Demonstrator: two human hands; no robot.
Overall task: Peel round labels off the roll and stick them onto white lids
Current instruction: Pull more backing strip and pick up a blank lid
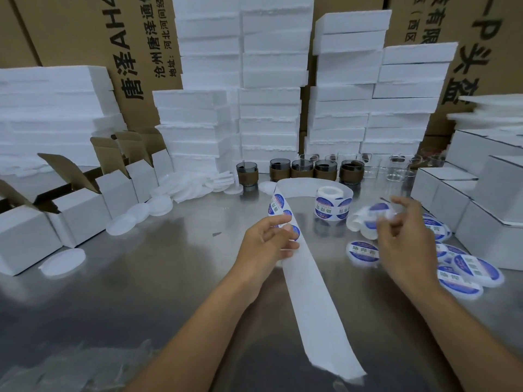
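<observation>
— Two hands, both busy?
— Yes. The left hand (268, 239) pinches the backing strip (311, 301), thumb beside a round label (294, 232). The right hand (404, 239) curls its fingers round a lid (363, 224) that seems already labelled, though it is blurred.
— How does the strip run?
— From the roll (334, 205), beyond and between the hands, it loops over to the left hand. Then it runs lengthwise back toward the person, between the forearms.
— And the next bare lid?
— The plain lids (158, 205) lie well apart to the left of the left hand. The labelled lids (475, 267) lie just right of the right hand. I judge the left hand nearer the bare ones.
</observation>
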